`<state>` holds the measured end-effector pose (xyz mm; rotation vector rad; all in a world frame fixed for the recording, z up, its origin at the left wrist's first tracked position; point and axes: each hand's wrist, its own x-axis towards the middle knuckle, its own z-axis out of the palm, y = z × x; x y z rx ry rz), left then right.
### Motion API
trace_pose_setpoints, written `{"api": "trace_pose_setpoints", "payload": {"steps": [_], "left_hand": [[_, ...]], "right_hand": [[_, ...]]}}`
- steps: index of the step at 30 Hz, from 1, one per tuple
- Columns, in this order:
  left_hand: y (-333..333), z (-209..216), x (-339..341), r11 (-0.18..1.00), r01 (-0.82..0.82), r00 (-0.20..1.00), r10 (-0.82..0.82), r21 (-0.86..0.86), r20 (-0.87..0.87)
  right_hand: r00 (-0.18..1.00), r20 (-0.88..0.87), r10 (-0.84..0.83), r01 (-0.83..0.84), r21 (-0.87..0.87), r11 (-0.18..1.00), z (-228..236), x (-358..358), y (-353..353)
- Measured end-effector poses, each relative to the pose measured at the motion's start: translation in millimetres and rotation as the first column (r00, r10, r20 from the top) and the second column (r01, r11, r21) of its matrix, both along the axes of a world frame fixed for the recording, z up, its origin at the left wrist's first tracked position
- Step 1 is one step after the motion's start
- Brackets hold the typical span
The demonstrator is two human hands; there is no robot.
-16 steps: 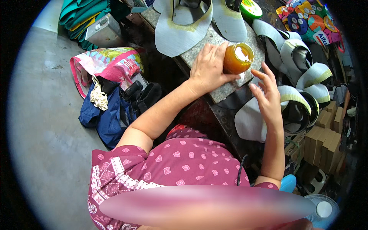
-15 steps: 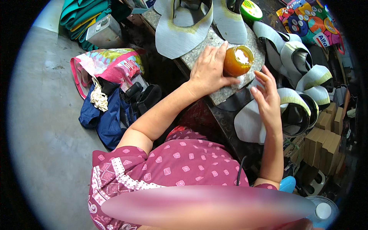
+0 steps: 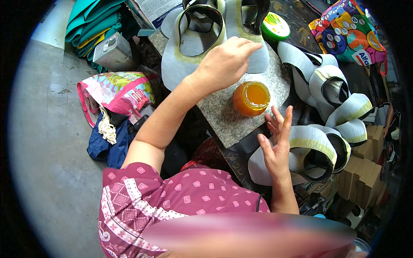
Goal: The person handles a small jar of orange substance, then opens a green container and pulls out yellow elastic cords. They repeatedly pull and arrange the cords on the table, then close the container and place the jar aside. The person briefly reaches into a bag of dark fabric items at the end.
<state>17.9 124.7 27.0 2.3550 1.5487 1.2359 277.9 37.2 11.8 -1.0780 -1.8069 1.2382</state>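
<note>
A glass jar (image 3: 251,99) of amber, sticky-looking stuff, its top uncovered, stands on a speckled stone slab (image 3: 228,124). Above the jar, my left hand (image 3: 226,60) reaches over grey shoe uppers with dark linings. Its fingers are pressed together over the right-hand upper (image 3: 260,60); whatever they may hold is hidden. The left-hand upper (image 3: 178,71) lies partly under my left wrist. My right hand (image 3: 278,144) is raised palm up just right of the jar, fingers apart and holding nothing. An orange-brown stain shows on one of its fingertips.
Several more grey uppers (image 3: 297,148) with yellowish glue-like edges lie along the right. A green tub (image 3: 275,26) and a colourful bag (image 3: 346,32) are at the back. Left of the slab are a metal can (image 3: 112,52), a pink bag (image 3: 124,92) and folded green cloth (image 3: 88,21).
My left hand has let go of the jar and moved up over the uppers. My right hand stays open beside the jar. The whole view has shifted, so the scene sits lower.
</note>
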Motion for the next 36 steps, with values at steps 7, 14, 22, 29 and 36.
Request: {"api": "trace_pose_setpoints", "payload": {"steps": [7,14,22,29,36], "left_hand": [[29,-22,8,0.985,-0.040,0.991,0.018,-0.168,-0.131],[25,-17,5,0.994,-0.070,0.988,0.058,-0.085,-0.143],[-6,8,-3,0.993,-0.110,0.994,0.110,0.033,0.004],[-93,51,-25,0.875,-0.417,0.800,0.224,0.246,0.557],[-220,167,-89,0.280,-0.269,0.859,-0.362,0.922,0.361]], "right_hand": [[1.000,0.004,0.026,-0.026,0.060,0.998,-3,4,1],[1.000,0.018,0.017,-0.017,0.006,1.000,-2,2,2],[0.998,0.046,-0.038,0.033,0.113,0.993,-11,0,4],[0.998,0.051,-0.043,0.034,0.169,0.985,-14,-1,4],[0.998,0.048,-0.046,0.034,0.229,0.973,-24,-1,6]]}}
